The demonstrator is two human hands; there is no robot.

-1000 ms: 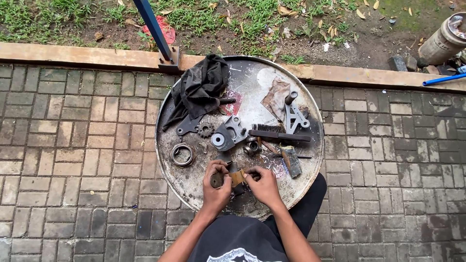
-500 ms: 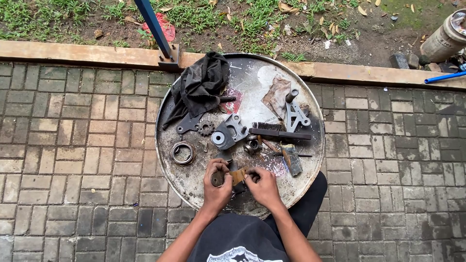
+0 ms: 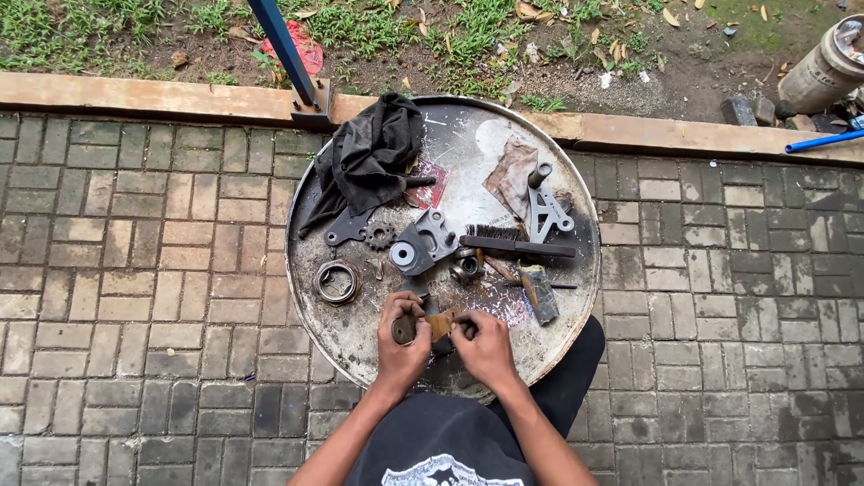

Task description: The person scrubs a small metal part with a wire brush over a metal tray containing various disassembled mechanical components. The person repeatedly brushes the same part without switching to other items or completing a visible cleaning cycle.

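My left hand [image 3: 401, 340] grips a small dark round metal part [image 3: 405, 329] at the near edge of a round metal drum top [image 3: 351, 337]. My right hand [image 3: 486, 346] presses a small brown piece of sandpaper [image 3: 443, 322] against that part. Both hands meet over the drum's near rim. Just beyond them lie a grey bracket with a round hole [image 3: 423, 243], a small sprocket [image 3: 380, 235], a ring-shaped part [image 3: 337, 282] and a wire brush [image 3: 513, 243].
A black rag [image 3: 369, 157] lies on the drum's far left, a silver bracket [image 3: 545, 209] and brown cloth [image 3: 509, 175] on the far right. A blue post [image 3: 283, 45] stands on the kerb behind. Brick paving surrounds the drum; grass lies beyond.
Both hands stay at the near rim on the small part; only slight finger movement shows. The other parts on the drum have not moved.
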